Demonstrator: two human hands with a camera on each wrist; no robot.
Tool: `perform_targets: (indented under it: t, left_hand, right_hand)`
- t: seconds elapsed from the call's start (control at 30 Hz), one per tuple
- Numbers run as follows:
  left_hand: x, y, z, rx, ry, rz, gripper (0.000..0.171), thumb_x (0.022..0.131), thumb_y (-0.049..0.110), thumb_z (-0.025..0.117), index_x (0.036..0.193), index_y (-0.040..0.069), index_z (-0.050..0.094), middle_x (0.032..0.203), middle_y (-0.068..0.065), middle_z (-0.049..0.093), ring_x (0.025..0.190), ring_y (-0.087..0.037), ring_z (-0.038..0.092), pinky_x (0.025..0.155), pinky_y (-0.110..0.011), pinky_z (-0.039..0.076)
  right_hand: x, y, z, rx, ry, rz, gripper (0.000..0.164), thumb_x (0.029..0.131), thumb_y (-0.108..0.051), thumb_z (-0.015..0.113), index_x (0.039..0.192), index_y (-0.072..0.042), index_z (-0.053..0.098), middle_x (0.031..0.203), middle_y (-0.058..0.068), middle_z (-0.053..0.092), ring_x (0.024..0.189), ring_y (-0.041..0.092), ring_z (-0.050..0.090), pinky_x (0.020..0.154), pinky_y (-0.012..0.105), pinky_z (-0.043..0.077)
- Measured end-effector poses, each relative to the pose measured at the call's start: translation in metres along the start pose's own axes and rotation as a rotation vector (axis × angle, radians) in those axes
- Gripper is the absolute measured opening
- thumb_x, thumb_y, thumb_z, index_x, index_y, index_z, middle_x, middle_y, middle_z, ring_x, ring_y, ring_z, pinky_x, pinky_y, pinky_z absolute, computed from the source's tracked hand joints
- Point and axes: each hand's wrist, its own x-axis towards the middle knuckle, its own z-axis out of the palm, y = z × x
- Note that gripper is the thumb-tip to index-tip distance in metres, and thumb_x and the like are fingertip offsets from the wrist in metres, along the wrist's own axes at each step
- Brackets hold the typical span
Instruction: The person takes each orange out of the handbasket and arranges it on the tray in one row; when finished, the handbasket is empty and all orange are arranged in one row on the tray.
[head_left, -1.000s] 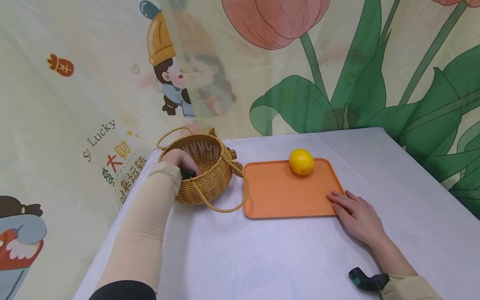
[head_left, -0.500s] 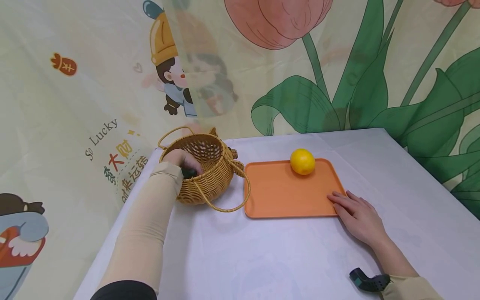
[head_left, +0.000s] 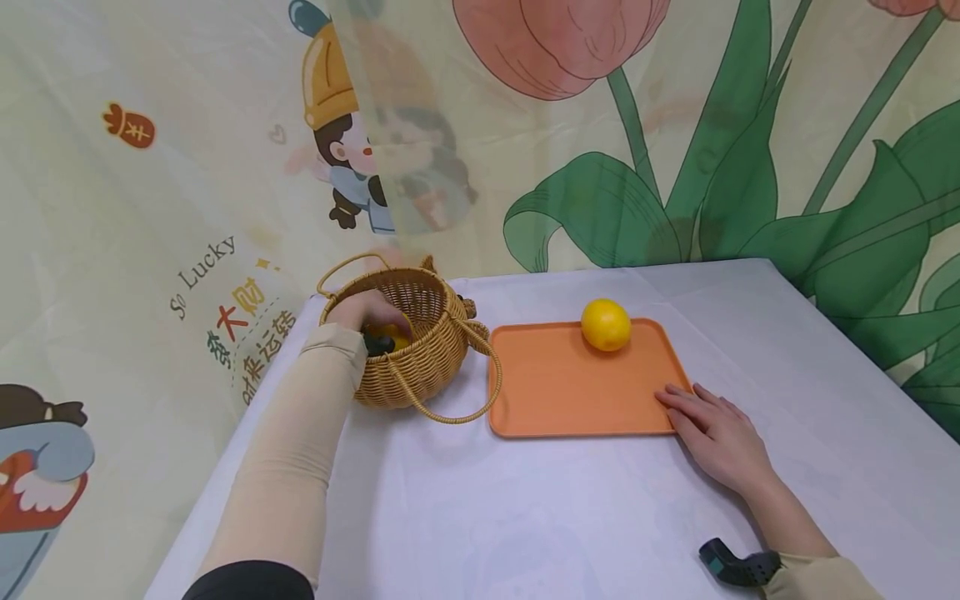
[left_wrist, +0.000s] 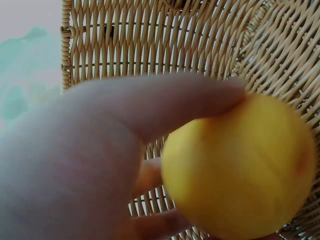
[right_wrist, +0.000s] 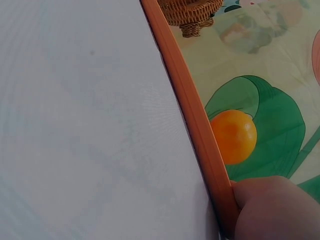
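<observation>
Inside the wicker basket [head_left: 416, 379], my left hand [head_left: 366, 310] holds a round yellow fruit [left_wrist: 240, 167]. The left wrist view shows the thumb [left_wrist: 175, 100] along its top and other fingers behind and below it. In the head view the basket rim and the hand hide most of this fruit. An orange [head_left: 606, 325] with a yellow skin sits at the back of the orange tray [head_left: 577, 392], right of its middle. My right hand [head_left: 712, 429] rests on the tray's right front corner, fingers extended; in the right wrist view its thumb [right_wrist: 272, 205] lies at the rim.
The basket's front handle [head_left: 450, 421] droops over the table and reaches the tray's left edge; another handle [head_left: 348, 260] stands up at the back. A white cloth [head_left: 480, 508] covers the table. A printed curtain [head_left: 442, 100] hangs behind it.
My left hand has risen slightly inside the basket, and the yellow fruit now shows beneath its fingers. The right hand, tray and orange have stayed in place.
</observation>
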Motion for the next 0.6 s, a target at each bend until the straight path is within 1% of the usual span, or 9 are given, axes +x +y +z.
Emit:
perform_targets:
  t: [0.1, 0.17, 0.3, 0.4, 0.5, 0.6]
  left_hand:
    - [-0.0018, -0.0009, 0.0004, -0.008, 0.057, -0.012, 0.058, 0.087, 0.038, 0.074, 0.124, -0.004, 0.062, 0.122, -0.018, 0.06, 0.109, -0.033, 0.055, 0.101, -0.047, 0.047]
    - [-0.002, -0.0006, 0.0008, -0.014, 0.071, -0.013, 0.056, 0.087, 0.038, 0.074, 0.123, -0.003, 0.062, 0.122, -0.017, 0.061, 0.109, -0.032, 0.055, 0.101, -0.047, 0.047]
    - [-0.0019, 0.0, 0.0011, -0.055, 0.077, -0.015, 0.05, 0.088, 0.036, 0.075, 0.121, 0.0, 0.063, 0.122, -0.017, 0.06, 0.109, -0.033, 0.055, 0.102, -0.048, 0.047]
    - [-0.0009, -0.0002, 0.0009, -0.097, 0.077, -0.006, 0.045, 0.087, 0.035, 0.075, 0.116, 0.003, 0.061, 0.12, -0.015, 0.059, 0.108, -0.032, 0.054, 0.098, -0.046, 0.048]
    - [-0.0003, -0.0005, -0.0012, -0.176, 0.064, 0.019, 0.044, 0.087, 0.033, 0.075, 0.115, 0.004, 0.058, 0.119, -0.015, 0.055, 0.107, -0.032, 0.053, 0.094, -0.044, 0.051]
    - [-0.0017, 0.0004, -0.0044, -0.264, 0.041, 0.04, 0.048, 0.087, 0.032, 0.075, 0.121, 0.004, 0.055, 0.124, -0.016, 0.053, 0.11, -0.033, 0.053, 0.093, -0.044, 0.052]
  right_hand:
    - [0.0001, -0.0001, 0.0, 0.002, -0.001, -0.001, 0.043, 0.108, -0.032, 0.052, 0.142, -0.008, 0.062, 0.15, 0.021, 0.051, 0.145, 0.05, 0.027, 0.117, 0.068, 0.009]
    - [0.0001, 0.0001, 0.0, 0.002, 0.001, 0.0, 0.042, 0.108, -0.032, 0.052, 0.141, -0.008, 0.062, 0.149, 0.021, 0.051, 0.145, 0.05, 0.027, 0.117, 0.068, 0.009]
    - [0.0003, 0.0006, 0.0002, 0.0, 0.007, 0.0, 0.042, 0.108, -0.031, 0.052, 0.141, -0.007, 0.062, 0.149, 0.021, 0.051, 0.145, 0.05, 0.027, 0.117, 0.068, 0.009]
    - [0.0003, 0.0009, 0.0004, 0.0, 0.01, -0.003, 0.042, 0.108, -0.031, 0.052, 0.141, -0.007, 0.063, 0.149, 0.021, 0.051, 0.145, 0.05, 0.027, 0.117, 0.068, 0.009]
    - [0.0003, 0.0008, 0.0005, 0.002, 0.01, -0.003, 0.042, 0.108, -0.031, 0.053, 0.141, -0.007, 0.063, 0.149, 0.021, 0.051, 0.145, 0.05, 0.028, 0.117, 0.068, 0.01]
    - [0.0004, 0.0006, 0.0003, 0.007, 0.005, 0.0, 0.042, 0.108, -0.031, 0.053, 0.141, -0.008, 0.062, 0.149, 0.02, 0.051, 0.145, 0.05, 0.027, 0.117, 0.068, 0.01]
